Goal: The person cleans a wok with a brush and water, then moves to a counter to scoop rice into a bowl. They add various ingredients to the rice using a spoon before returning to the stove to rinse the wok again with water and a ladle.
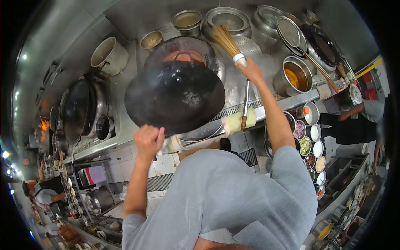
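Note:
My left hand [148,141] is closed at the near edge of a large black wok [175,98], apparently on its handle; the grip itself is hidden by my fingers. The wok is tilted, its dark inside wet and shiny, and it hangs in front of the burner [183,56], which glows orange. In my right hand [250,70] is a bamboo wok brush [226,40] with a white-wrapped grip, bristles up, to the right of the wok and apart from it. Just below that hand, a long metal handle [246,100] with a wooden end rests across the counter edge.
Metal pots [186,21] line the back. A perforated skimmer [248,45] and a pot of orange liquid [293,77] are at right. Seasoning bowls [305,146] stand lower right. Another wok [77,110] is at left. Other people [46,196] stand at both sides.

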Tool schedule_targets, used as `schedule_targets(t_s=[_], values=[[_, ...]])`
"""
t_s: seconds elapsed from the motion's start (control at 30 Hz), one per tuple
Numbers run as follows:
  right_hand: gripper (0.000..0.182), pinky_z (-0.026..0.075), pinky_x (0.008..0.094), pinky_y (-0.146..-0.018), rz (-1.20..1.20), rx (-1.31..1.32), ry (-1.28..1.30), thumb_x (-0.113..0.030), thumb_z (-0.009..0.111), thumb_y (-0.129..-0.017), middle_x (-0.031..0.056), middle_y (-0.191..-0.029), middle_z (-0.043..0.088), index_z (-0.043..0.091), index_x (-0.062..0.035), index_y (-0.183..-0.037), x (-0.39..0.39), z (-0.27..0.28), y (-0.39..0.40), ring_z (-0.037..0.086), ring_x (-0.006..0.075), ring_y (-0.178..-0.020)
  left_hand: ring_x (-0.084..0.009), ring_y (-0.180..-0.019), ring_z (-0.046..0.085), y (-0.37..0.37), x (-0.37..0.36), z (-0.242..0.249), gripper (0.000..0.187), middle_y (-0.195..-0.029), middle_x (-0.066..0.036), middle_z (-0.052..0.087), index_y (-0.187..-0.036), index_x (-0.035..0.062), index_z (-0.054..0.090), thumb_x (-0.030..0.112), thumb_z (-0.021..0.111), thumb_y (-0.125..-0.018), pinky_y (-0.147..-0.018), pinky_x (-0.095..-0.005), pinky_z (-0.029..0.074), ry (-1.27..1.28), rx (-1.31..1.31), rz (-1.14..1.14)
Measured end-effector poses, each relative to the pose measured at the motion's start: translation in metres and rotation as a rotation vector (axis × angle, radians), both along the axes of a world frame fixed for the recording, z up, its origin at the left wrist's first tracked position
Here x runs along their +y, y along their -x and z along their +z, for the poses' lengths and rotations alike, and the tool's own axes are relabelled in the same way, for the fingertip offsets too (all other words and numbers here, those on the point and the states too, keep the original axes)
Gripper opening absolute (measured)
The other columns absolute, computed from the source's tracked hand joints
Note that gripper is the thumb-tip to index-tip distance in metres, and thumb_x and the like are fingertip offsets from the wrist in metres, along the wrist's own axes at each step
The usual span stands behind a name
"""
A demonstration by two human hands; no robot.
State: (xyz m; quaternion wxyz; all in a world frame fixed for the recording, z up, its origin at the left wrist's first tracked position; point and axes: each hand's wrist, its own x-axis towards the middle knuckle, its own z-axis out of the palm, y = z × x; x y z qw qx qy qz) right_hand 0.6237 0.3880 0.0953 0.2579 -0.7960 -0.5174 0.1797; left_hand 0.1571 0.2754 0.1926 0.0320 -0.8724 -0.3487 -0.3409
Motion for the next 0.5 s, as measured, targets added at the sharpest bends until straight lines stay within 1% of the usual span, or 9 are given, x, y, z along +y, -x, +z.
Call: schedule_targets(t_s=[0.07, 0.1, 0.17, 0.27, 0.33, 0.37, 0.4, 0.47, 0.5], values=[[0.069, 0.049, 0.0505, -0.087, -0.019, 0.198, -0.152, -0.058, 0.064, -0.085, 0.0269, -0.112, 0.066, 0.049, -0.0063, -0.128, -0.002, -0.038, 0.011, 0.064, 0.0434, -0.103, -0.0262, -0.05, 0.043, 0.0, -0.016, -0.028, 0.035, -0.055, -0.008, 0.044, -0.056, 0.0069, 0.046, 0.011, 0.072, -0.08, -0.047, -0.0398, 0.034, 0.059, -0.063, 0.136], [0.07, 0.048, 0.0512, -0.087, -0.007, 0.195, -0.198, -0.06, 0.063, -0.085, 0.0266, -0.112, 0.066, 0.048, -0.0066, -0.127, 0.001, -0.075, 0.014, 0.064, 0.044, -0.104, -0.0264, -0.052, 0.044, -0.007, -0.017, -0.037, 0.034, -0.056, -0.008, 0.045, -0.057, 0.0063, 0.048, 0.012, 0.071, -0.081, -0.049, -0.0397, 0.035, 0.1, -0.075, 0.075], [0.067, 0.048, 0.0521, -0.087, 0.107, 0.036, 0.271, -0.058, 0.064, -0.086, 0.026, -0.11, 0.067, 0.047, -0.0063, -0.126, -0.002, -0.085, 0.008, 0.064, 0.0462, -0.102, -0.0269, -0.056, 0.046, -0.026, -0.004, -0.048, 0.031, -0.06, -0.009, 0.048, -0.06, 0.0051, 0.051, 0.013, 0.071, -0.082, -0.052, -0.0396, 0.037, 0.163, -0.106, -0.045], [0.067, 0.049, 0.0524, -0.084, -0.043, 0.101, -0.092, -0.058, 0.065, -0.086, 0.0268, -0.104, 0.067, 0.047, -0.0064, -0.124, -0.013, -0.105, 0.024, 0.064, 0.0469, -0.098, -0.0293, -0.066, 0.05, -0.035, 0.023, -0.073, 0.028, -0.066, -0.011, 0.052, -0.065, 0.0035, 0.055, 0.017, 0.071, -0.084, -0.062, -0.0407, 0.04, 0.307, -0.1, 0.009], [0.068, 0.049, 0.0521, -0.081, -0.153, 0.174, -0.273, -0.059, 0.066, -0.085, 0.0282, -0.1, 0.067, 0.047, -0.0072, -0.124, -0.027, -0.126, 0.042, 0.065, 0.0462, -0.096, -0.0314, -0.071, 0.051, -0.044, 0.048, -0.1, 0.025, -0.068, -0.012, 0.054, -0.067, 0.0029, 0.058, 0.017, 0.07, -0.085, -0.068, -0.0419, 0.041, 0.246, -0.137, 0.085], [0.068, 0.049, 0.0511, -0.083, -0.046, 0.233, -0.096, -0.056, 0.067, -0.086, 0.0283, -0.104, 0.066, 0.047, -0.0052, -0.126, -0.032, -0.142, 0.035, 0.064, 0.0467, -0.099, -0.0325, -0.073, 0.051, -0.044, 0.052, -0.114, 0.024, -0.069, -0.012, 0.054, -0.068, 0.0026, 0.06, 0.017, 0.07, -0.085, -0.071, -0.0425, 0.042, 0.231, -0.14, 0.118], [0.066, 0.049, 0.0502, -0.082, -0.037, 0.22, -0.031, -0.053, 0.067, -0.086, 0.0279, -0.105, 0.066, 0.048, -0.0043, -0.126, -0.038, -0.145, 0.032, 0.063, 0.0457, -0.099, -0.0346, -0.081, 0.053, -0.045, 0.061, -0.121, 0.02, -0.076, -0.013, 0.058, -0.075, 0.0025, 0.066, 0.018, 0.068, -0.087, -0.078, -0.0434, 0.043, 0.275, -0.148, 0.146], [0.061, 0.049, 0.0484, -0.082, -0.023, 0.188, 0.081, -0.048, 0.068, -0.088, 0.027, -0.106, 0.065, 0.049, -0.0026, -0.124, -0.063, -0.15, 0.03, 0.063, 0.0439, -0.1, -0.0326, -0.097, 0.056, -0.043, 0.074, -0.137, 0.015, -0.096, -0.012, 0.062, -0.089, 0.0048, 0.071, 0.02, 0.068, -0.089, -0.089, -0.0396, 0.044, 0.37, -0.249, 0.224], [0.058, 0.049, 0.0458, -0.081, -0.067, 0.204, 0.015, -0.045, 0.068, -0.088, 0.024, -0.105, 0.065, 0.051, -0.0019, -0.122, -0.076, -0.157, 0.028, 0.064, 0.039, -0.098, -0.0312, -0.104, 0.055, -0.043, 0.077, -0.147, 0.017, -0.103, -0.012, 0.061, -0.096, 0.0062, 0.071, 0.022, 0.067, -0.09, -0.093, -0.0391, 0.043, 0.346, -0.354, 0.314]])
